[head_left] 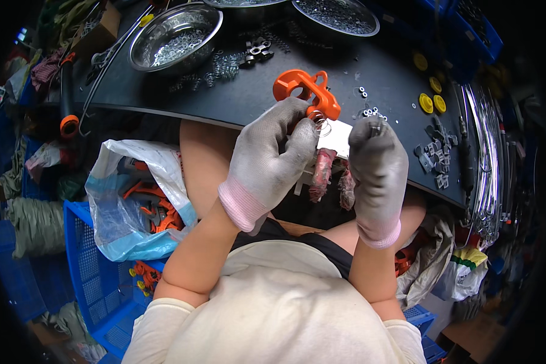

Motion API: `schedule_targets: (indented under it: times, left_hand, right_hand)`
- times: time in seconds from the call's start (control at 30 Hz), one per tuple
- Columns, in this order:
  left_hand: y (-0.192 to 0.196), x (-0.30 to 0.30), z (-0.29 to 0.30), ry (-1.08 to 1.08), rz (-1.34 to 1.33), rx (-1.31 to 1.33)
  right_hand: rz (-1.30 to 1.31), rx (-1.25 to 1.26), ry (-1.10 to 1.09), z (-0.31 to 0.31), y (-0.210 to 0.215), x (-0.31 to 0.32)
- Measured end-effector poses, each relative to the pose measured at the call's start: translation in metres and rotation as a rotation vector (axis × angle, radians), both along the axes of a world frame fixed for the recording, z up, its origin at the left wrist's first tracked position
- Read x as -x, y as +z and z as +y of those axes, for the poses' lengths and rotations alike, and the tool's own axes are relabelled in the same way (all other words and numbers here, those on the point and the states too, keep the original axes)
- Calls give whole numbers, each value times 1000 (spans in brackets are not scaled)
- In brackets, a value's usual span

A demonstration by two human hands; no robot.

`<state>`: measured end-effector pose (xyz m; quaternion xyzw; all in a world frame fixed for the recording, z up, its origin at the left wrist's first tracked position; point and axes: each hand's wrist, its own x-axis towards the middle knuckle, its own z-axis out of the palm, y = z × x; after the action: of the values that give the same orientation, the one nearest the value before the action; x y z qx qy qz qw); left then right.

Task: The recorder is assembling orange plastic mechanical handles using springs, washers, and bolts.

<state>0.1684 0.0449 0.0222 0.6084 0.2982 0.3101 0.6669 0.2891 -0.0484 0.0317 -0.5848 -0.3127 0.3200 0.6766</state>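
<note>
My left hand (268,159), in a grey glove with a pink cuff, grips an orange plastic part (326,104) that has a rounded disc-like end and a small loop. A thin wire spring (323,124) shows at the part's lower end, next to my left thumb. My right hand (379,173), gloved alike, is closed with its fingers pointing down to the table beside several small white rings (376,113). What its fingertips hold, if anything, is hard to make out. Between the hands lies a white block or plate (338,134), with two red wrapped pieces (323,173) below it.
On the dark table (164,94) stand metal bowls (176,39) of small parts, with loose springs (225,65) nearby. Yellow caps (426,103), metal clips (435,155) and long rods (485,158) lie rightward. A plastic bag (112,200) of orange parts sits by a blue crate (85,273).
</note>
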Motion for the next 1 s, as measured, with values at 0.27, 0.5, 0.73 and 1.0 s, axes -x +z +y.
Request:
schedule_targets:
  times: [0.27, 0.5, 0.73, 1.0]
  left_hand:
    - [-8, 3, 6, 82, 9, -146]
    - [-5, 10, 6, 116, 73, -154]
    - [-14, 15, 6, 57, 80, -281]
    - [-13, 36, 11, -52, 55, -576]
  right_hand:
    - [194, -93, 125, 0, 1, 20]
    - [526, 109, 281, -4, 10, 19]
    - [620, 230, 367, -2, 14, 10]
    - [459, 132, 245, 14, 1, 34]
